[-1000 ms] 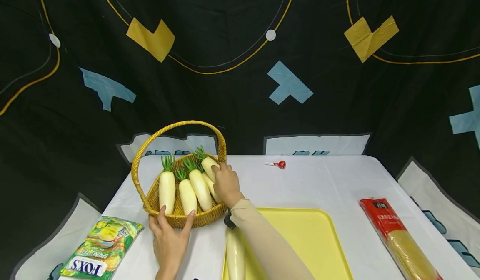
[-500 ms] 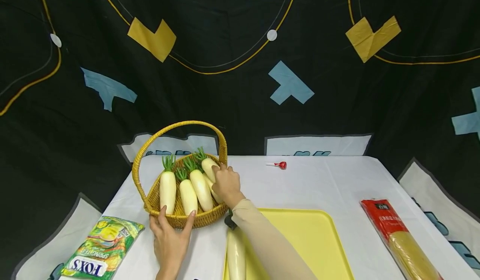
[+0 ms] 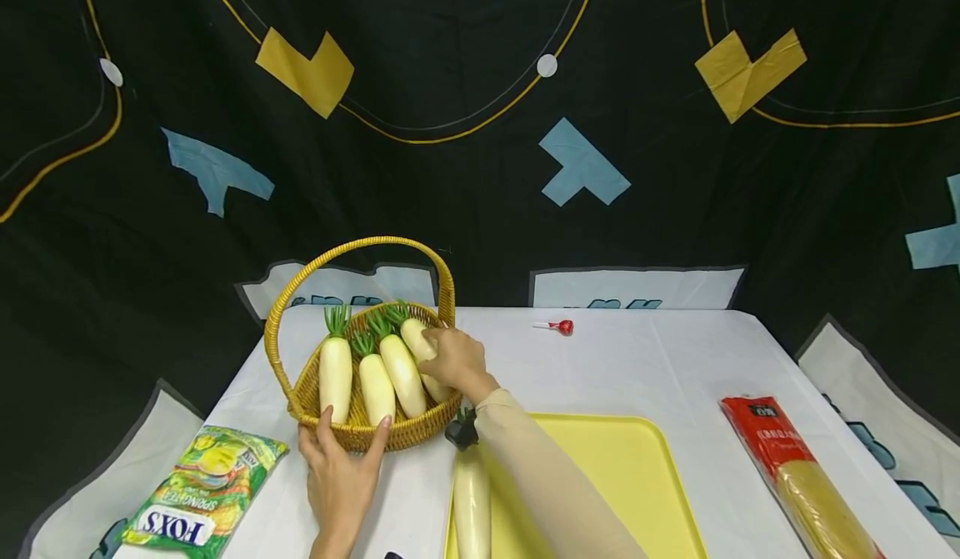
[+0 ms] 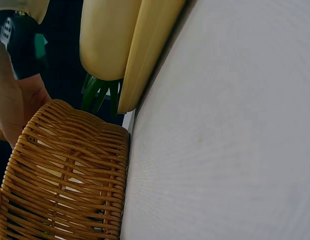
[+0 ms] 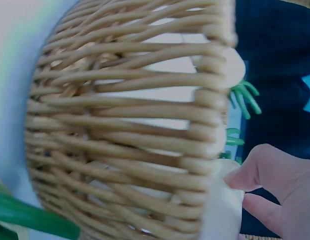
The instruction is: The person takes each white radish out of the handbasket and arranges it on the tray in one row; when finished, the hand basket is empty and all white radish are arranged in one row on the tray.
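Observation:
A wicker basket (image 3: 405,436) with a tall arched handle holds several white radishes with green tops, such as the radish (image 3: 335,380) at its left side. My left hand (image 3: 341,480) holds the basket's front rim, thumb and fingers spread apart. At the basket's right side my right hand (image 3: 456,359) grips the rightmost radish (image 3: 415,336). In the right wrist view, thumb and finger pinch this white radish (image 5: 222,210) just past the woven wall (image 5: 125,120). Another long radish (image 3: 471,505) lies along the left edge of a yellow tray (image 3: 622,459).
A green FOX'S bag (image 3: 202,492) lies left of the basket. A red lollipop (image 3: 564,326) is at the back of the white table (image 3: 645,359). On the right lies a red and yellow packet (image 3: 802,476). A black patterned curtain (image 3: 465,201) hangs behind.
The right hand and its radish have sunk slightly, with the green top now lower in the basket. The right wrist has shifted a little to the right. The left hand stays at the rim.

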Tool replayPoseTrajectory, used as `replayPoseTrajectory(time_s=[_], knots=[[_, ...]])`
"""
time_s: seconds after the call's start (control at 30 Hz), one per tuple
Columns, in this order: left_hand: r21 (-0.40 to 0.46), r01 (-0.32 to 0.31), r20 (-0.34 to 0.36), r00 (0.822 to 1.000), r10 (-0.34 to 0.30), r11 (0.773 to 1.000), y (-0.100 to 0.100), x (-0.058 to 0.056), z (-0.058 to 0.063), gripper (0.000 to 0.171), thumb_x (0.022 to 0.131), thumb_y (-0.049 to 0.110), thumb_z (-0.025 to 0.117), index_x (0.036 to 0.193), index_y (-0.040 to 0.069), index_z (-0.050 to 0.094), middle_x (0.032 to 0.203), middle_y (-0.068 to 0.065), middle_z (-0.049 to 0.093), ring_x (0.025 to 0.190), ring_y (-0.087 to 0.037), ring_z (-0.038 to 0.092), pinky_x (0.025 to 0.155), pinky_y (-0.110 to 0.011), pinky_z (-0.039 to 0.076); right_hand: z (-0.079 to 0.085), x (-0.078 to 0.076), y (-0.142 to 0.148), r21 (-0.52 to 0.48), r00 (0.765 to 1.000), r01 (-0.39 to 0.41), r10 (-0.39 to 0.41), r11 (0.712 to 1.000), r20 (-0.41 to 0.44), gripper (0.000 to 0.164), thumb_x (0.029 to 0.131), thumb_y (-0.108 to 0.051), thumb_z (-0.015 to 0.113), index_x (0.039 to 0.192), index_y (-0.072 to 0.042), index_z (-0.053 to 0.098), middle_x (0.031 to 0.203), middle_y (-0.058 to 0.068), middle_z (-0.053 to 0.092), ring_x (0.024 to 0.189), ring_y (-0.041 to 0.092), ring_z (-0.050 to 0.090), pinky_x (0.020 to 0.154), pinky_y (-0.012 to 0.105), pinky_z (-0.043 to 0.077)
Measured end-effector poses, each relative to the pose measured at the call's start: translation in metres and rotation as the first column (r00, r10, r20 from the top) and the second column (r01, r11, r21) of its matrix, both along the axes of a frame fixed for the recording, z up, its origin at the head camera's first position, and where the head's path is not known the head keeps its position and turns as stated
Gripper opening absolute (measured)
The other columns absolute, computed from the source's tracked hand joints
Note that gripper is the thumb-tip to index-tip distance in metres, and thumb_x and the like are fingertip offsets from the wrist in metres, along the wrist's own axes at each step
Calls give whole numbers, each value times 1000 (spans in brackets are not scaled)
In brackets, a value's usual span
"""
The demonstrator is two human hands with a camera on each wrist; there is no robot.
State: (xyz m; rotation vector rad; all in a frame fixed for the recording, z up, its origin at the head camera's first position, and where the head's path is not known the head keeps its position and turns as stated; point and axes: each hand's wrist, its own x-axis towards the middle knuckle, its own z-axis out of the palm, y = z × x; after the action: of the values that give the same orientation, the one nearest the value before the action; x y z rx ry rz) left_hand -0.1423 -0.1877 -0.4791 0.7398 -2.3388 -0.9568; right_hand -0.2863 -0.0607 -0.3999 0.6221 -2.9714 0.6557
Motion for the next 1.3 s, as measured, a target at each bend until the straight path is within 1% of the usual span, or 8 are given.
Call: replayPoseTrajectory(time_s=[0.2, 0.4, 0.57, 0.8, 0.93, 1.03, 1.17, 1.3], knots=[[-15, -6, -11, 1000, 6, 1000, -1, 0, 0, 92, 73, 63, 61, 140, 12, 24, 144, -30, 11, 94, -59, 48, 67, -61, 41, 3, -1, 5, -123, 989, 28, -10, 992, 150, 51, 77, -37, 68, 126, -30, 54, 118, -2, 63, 98, 19, 61, 65, 30, 47], [-14, 2, -11, 1000, -2, 1000, -1, -1, 0, 93, 73, 63, 61, 140, 11, 23, 144, -31, 10, 95, -59, 47, 67, -61, 40, 5, -1, 16, -305, 970, 44, 32, 951, 241, 50, 79, -31, 67, 127, -29, 53, 116, 1, 63, 102, 20, 60, 78, 33, 48], [-15, 1, -12, 1000, -1, 1000, 0, -1, -1, 93, 73, 62, 61, 140, 11, 24, 143, -31, 11, 94, -59, 47, 67, -62, 40, 3, 1, 23, -420, 964, 35, 80, 907, 252, 51, 78, -27, 68, 127, -28, 53, 115, 3, 63, 101, 21, 60, 78, 31, 49], [-3, 6, -16, 1000, -6, 1000, 0, -2, 0, 93, 73, 62, 62, 141, 12, 23, 144, -31, 11, 97, -60, 46, 68, -62, 40, 6, 11, 37, -594, 958, 17, 157, 804, 240, 51, 77, -18, 67, 126, -24, 54, 115, 8, 61, 99, 22, 59, 78, 30, 50], [-3, 7, -21, 1000, -7, 1000, 1, -3, 1, 92, 73, 61, 62, 140, 12, 23, 144, -30, 11, 97, -59, 46, 68, -61, 40, 8, 20, 53, -654, 959, 6, 182, 756, 219, 50, 77, -17, 67, 126, -23, 54, 114, 11, 61, 87, 20, 61, 70, 26, 51], [-1, 15, -10, 1000, -15, 1000, 1, -4, 2, 93, 73, 62, 61, 141, 12, 23, 144, -31, 11, 97, -59, 46, 67, -61, 40, 6, 30, 68, -686, 960, 15, 183, 727, 214, 50, 78, -18, 67, 126, -22, 54, 113, 14, 61, 81, 19, 62, 65, 25, 51], [5, 14, 11, 1000, -15, 1000, 1, -3, 2, 94, 73, 64, 60, 141, 13, 21, 145, -30, 9, 97, -60, 46, 67, -61, 40, 0, 45, 86, -726, 960, 43, 172, 686, 220, 49, 79, -15, 67, 127, -19, 53, 112, 17, 60, 81, 20, 62, 63, 25, 51], [16, 11, 30, 999, -12, 1000, 1, -2, 3, 94, 73, 64, 59, 142, 13, 20, 145, -30, 8, 99, -60, 45, 69, -62, 39, -10, 62, 101, -732, 968, 79, 124, 677, 219, 48, 80, -14, 66, 126, -19, 53, 110, 15, 60, 79, 18, 60, 61, 25, 51]])
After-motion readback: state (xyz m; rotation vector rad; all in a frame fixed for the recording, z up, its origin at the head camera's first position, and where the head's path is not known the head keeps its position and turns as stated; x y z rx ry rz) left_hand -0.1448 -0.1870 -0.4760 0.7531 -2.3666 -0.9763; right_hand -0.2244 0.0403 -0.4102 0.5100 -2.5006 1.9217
